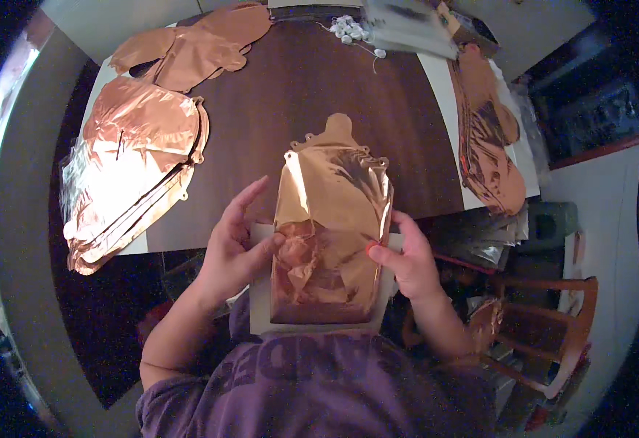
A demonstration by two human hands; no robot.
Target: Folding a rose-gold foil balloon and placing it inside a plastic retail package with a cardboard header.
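Note:
A folded rose-gold foil balloon [332,241], creased and shiny, lies in front of me with its tabbed end pointing away. Under it is a pale flat board [261,317] against my body. My left hand [235,252] is beside the left edge, its fingers stretched out and its thumb touching the foil. My right hand [410,263] pinches the right edge; the thumb, with an orange-red tip, lies on top and the fingers go partly out of sight behind the edge.
Flat foil balloons [140,139] are stacked on the table's left, with more foil pieces [202,47] at the far left and on the right [483,131]. White ribbon rolls [350,29] and clear plastic bags [410,25] sit at the back. A wooden chair [545,336] stands at right.

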